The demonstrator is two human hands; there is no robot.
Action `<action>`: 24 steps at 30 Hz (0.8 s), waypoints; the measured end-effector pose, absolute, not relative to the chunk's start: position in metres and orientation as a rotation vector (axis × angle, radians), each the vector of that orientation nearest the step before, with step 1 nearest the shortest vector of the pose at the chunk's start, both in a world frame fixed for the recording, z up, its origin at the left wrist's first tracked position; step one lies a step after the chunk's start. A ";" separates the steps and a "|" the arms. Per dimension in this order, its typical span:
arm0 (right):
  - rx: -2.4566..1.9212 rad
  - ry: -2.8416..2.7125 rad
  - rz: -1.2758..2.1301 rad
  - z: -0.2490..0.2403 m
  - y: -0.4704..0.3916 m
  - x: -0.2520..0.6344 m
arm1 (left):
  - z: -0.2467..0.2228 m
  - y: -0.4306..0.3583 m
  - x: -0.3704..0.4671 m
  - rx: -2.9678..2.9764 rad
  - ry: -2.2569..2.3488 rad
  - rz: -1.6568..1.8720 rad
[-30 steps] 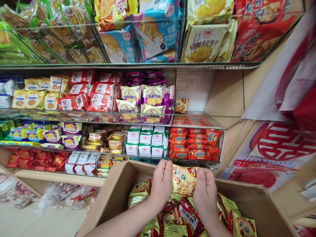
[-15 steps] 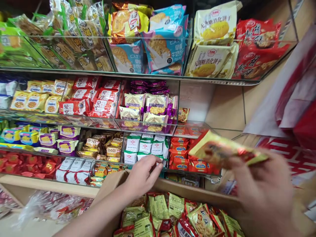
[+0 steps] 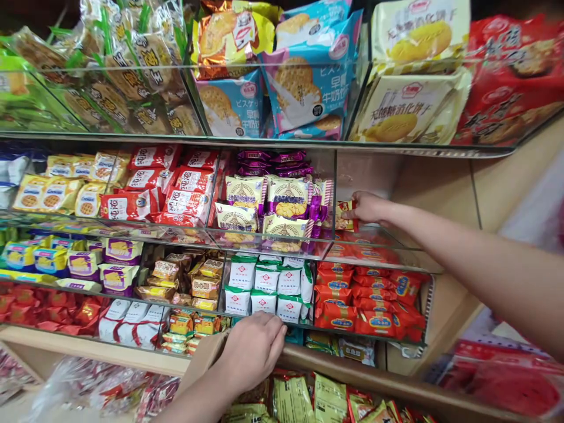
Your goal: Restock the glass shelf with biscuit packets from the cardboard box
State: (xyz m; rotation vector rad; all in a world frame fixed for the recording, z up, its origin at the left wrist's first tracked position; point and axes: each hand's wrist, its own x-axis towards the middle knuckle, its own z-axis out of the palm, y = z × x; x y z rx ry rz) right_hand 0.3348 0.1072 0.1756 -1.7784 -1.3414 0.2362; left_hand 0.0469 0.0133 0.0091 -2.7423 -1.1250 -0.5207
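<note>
My right hand [image 3: 372, 208] reaches into the right-hand compartment of the middle shelf. Its fingers are closed on a small yellow-and-red cookie packet [image 3: 345, 218], mostly hidden by the divider glare and the hand. My left hand [image 3: 258, 346] lies over the far rim of an open cardboard box [image 3: 352, 367], fingers curled down around the edge with the tips partly hidden. Inside the box, below the hand, are several yellow-and-red cookie packets [image 3: 293, 399] like the held one.
Left of my right hand, a clear divider borders cream-and-purple cookie packets [image 3: 288, 197]. A clear front lip [image 3: 374, 252] runs along the shelf. Underneath sit red packets [image 3: 337, 317] and white-and-green packets [image 3: 264, 299]. Large biscuit bags [image 3: 414, 111] fill the upper shelf.
My right hand has carried a cookie packet from above the box, forward and up into the middle shelf compartment. My left hand stays at the box rim. The view has shifted closer to the shelves.
</note>
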 end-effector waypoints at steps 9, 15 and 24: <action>-2.080 -1.453 0.280 0.177 0.117 0.326 | 0.003 0.018 0.049 -2.769 -1.154 -0.502; -2.158 -1.317 0.292 0.179 0.116 0.329 | 0.005 0.019 0.050 -2.754 -1.132 -0.501; -1.965 -1.261 0.454 0.170 0.116 0.335 | 0.002 0.014 0.050 -2.686 -1.127 -0.538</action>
